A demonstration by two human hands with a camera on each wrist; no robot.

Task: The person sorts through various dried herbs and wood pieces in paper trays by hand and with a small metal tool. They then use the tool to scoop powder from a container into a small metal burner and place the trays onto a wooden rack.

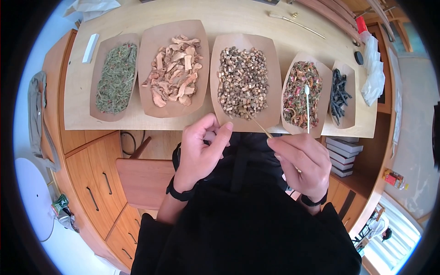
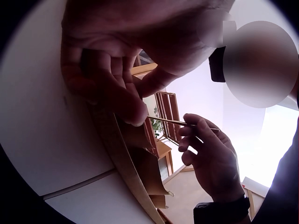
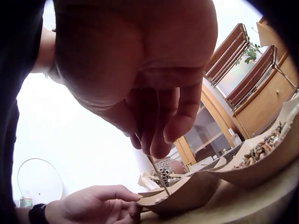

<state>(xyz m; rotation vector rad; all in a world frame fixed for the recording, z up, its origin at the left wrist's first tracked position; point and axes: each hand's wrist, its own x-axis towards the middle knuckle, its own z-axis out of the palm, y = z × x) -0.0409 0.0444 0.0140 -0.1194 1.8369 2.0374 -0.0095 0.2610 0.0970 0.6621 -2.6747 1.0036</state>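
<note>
My right hand [image 1: 302, 160] pinches a thin brass-coloured rod [image 1: 261, 127]. The far end of the rod reaches over the near end of a brown paper tray [image 1: 220, 43] of short, chopped brown stem pieces [image 1: 243, 78]. At that tray's near left corner, the thumb and curled fingers of my left hand [image 1: 199, 146] grip the rim. In the right wrist view the rod [image 3: 160, 175] slants down into the tray [image 3: 187, 193], with the left hand [image 3: 93, 205] at its edge. The left wrist view shows the right hand [image 2: 212, 161] holding the rod from the side.
More paper trays hold green dried herb [image 1: 117, 78], pale sliced root [image 1: 176, 68], mixed petals [image 1: 298, 87] with a white spoon [image 1: 307, 103], and dark twisted pieces [image 1: 339, 94]. Behind them lies a slim metal tool [image 1: 298, 24]; plastic bags [image 1: 373, 68] lie at right.
</note>
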